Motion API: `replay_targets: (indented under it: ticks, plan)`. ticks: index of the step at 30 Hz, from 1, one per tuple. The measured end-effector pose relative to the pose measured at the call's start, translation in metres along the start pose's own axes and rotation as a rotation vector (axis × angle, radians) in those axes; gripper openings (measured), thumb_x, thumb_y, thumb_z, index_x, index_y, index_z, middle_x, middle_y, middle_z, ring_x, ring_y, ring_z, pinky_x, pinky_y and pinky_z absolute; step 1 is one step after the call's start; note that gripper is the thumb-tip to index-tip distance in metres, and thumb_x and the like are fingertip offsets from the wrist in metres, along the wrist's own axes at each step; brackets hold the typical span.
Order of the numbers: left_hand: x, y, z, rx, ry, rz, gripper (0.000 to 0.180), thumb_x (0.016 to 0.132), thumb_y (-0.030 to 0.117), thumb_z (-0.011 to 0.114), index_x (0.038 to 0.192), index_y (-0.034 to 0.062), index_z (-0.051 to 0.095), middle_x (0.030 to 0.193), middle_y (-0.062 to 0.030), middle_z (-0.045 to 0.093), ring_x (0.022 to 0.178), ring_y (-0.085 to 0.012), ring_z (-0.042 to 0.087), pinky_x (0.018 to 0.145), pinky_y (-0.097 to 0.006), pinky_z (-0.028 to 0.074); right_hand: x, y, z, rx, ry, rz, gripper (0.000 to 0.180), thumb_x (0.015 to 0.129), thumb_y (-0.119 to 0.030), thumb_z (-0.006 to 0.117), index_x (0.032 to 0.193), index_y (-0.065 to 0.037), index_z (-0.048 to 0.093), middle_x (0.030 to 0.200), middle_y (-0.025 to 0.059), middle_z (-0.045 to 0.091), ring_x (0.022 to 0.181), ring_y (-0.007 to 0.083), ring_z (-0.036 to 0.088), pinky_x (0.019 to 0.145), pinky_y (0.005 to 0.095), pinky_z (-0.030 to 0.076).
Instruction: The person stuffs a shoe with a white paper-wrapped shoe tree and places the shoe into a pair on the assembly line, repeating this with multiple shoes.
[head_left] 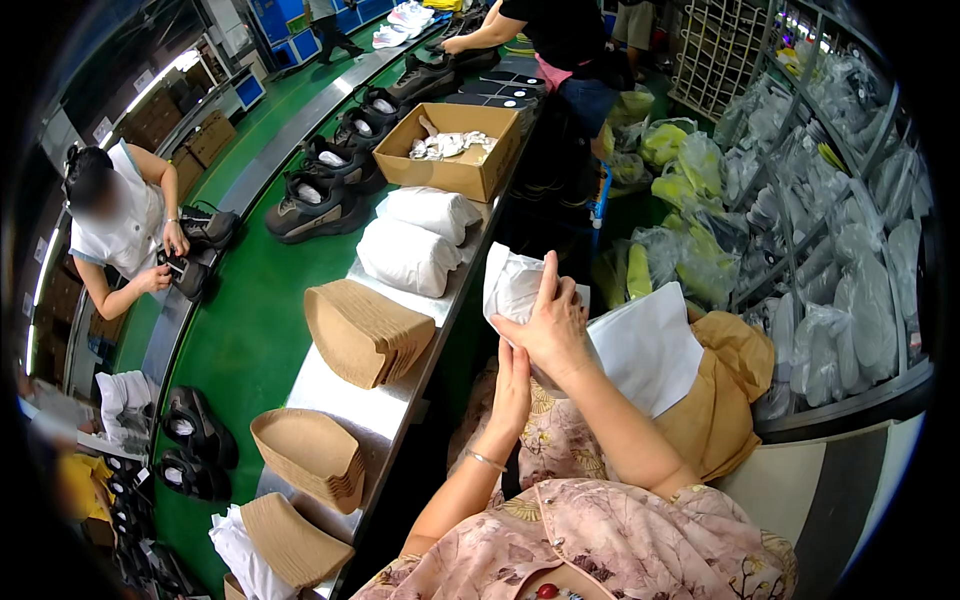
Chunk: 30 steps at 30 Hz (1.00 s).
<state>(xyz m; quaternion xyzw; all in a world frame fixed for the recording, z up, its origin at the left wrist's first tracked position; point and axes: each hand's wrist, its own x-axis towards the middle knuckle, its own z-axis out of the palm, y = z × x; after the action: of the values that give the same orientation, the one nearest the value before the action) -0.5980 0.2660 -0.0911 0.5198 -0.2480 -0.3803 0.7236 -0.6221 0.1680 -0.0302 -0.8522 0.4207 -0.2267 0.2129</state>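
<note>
Above the lap, just right of the surface (385, 420): white bundle (510, 285), paper-wrapped, held clear of the metal. Right hand (553, 325) grips it, thumb on the near side, index finger extended up along its right side, other fingers bent behind. Left hand (513, 388) unclenched, fingers straight and together, tips at the bundle's lower end close under the right thumb; cannot tell whether they press on paper or on the other hand. Bracelet (487, 460) on left wrist.

Right of the hands: white sheets (648, 350), lying partly over crumpled brown paper (735, 385).

On the surface, from far to near: carton (430, 178) with white scraps (452, 146) inside; two more wrapped bundles (408, 258), side by side; three stacks of brown forms (365, 330), nested, set in a row along the edge. White paper (255, 560) beside the nearest stack.

Left, green belt (250, 330); dark shoes (315, 205) lined up near the carton. Across the belt, a co-worker (125, 215) has both hands at a dark shoe (190, 277). Far right, rack (850, 190) filled with bagged grey insoles (865, 300).
</note>
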Motion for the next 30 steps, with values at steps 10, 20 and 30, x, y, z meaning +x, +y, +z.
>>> replay_targets:
  ticks: [10, 20, 30]
  plan:
    - [0.020, 0.023, -0.012, -0.423, 0.086, 0.027, 0.058, 0.092, 0.042, 0.048, 0.128, -0.0014, 0.037, 0.124, -0.0139, 0.050, 0.110, -0.0228, 0.053, 0.094, -0.036, 0.043, -0.002, 0.057, -0.005, 1.274, -0.357, 0.147, 0.040, 0.095, -0.035, 0.045, 0.114, -0.001, 0.054, 0.105, 0.0028, 0.057, 0.096, 0.0112, 0.050, 0.087, 0.0260, 0.040]
    - [0.008, 0.046, -0.009, -0.575, -0.169, -0.135, 0.098, 0.069, 0.065, 0.065, 0.131, -0.0039, 0.035, 0.126, -0.0140, 0.049, 0.115, -0.0247, 0.050, 0.098, -0.037, 0.040, -0.025, 0.040, -0.025, 1.770, -0.489, 0.448, 0.035, 0.097, -0.031, 0.041, 0.112, -0.003, 0.053, 0.107, 0.0078, 0.060, 0.098, 0.0165, 0.056, 0.089, 0.0297, 0.042]
    - [-0.001, 0.036, -0.001, -0.542, -0.163, -0.131, 0.096, 0.071, 0.062, 0.065, 0.135, 0.0008, 0.029, 0.131, -0.0106, 0.044, 0.120, -0.0224, 0.045, 0.100, -0.037, 0.039, -0.012, 0.062, -0.004, 1.013, -0.103, -0.097, 0.021, 0.095, -0.021, 0.043, 0.103, -0.006, 0.056, 0.104, 0.0034, 0.057, 0.097, 0.0108, 0.052, 0.082, 0.0237, 0.041]
